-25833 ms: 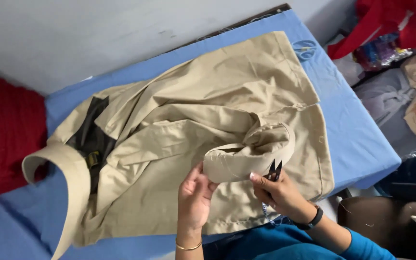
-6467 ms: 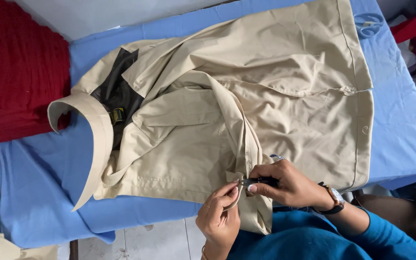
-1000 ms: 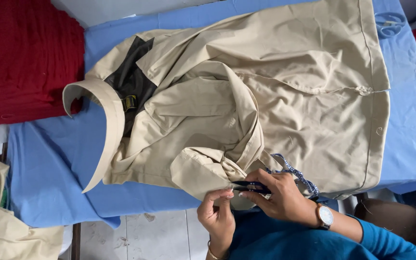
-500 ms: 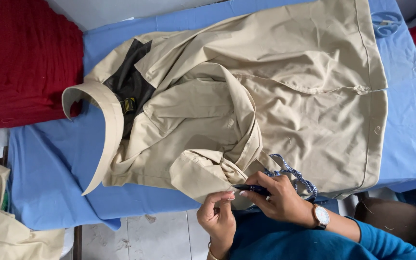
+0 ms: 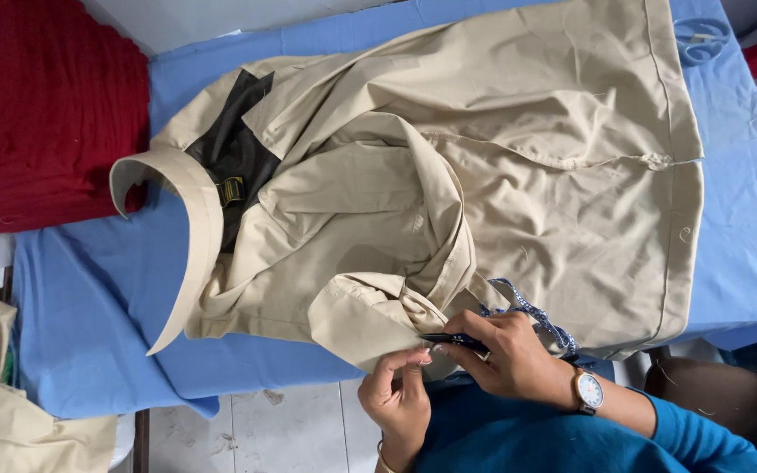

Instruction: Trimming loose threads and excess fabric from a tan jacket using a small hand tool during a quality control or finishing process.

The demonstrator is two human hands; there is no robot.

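Blue-covered table (image 5: 89, 350) carries our beige shirt (image 5: 484, 193), spread flat.
Left hand (image 5: 396, 394) pinches its cuff (image 5: 370, 324) at the near edge; right hand (image 5: 510, 355) grips thread snips (image 5: 453, 340) there; trimming appears unfinished.

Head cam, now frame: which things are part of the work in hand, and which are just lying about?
In use:
- beige shirt, its cuff pinched by the left hand
- small dark snips in the right hand
- blue patterned cord trailing from the snips

Lying about:
- red cloth
- beige fabric at the lower left
- blue-handled scissors on the blue table cover
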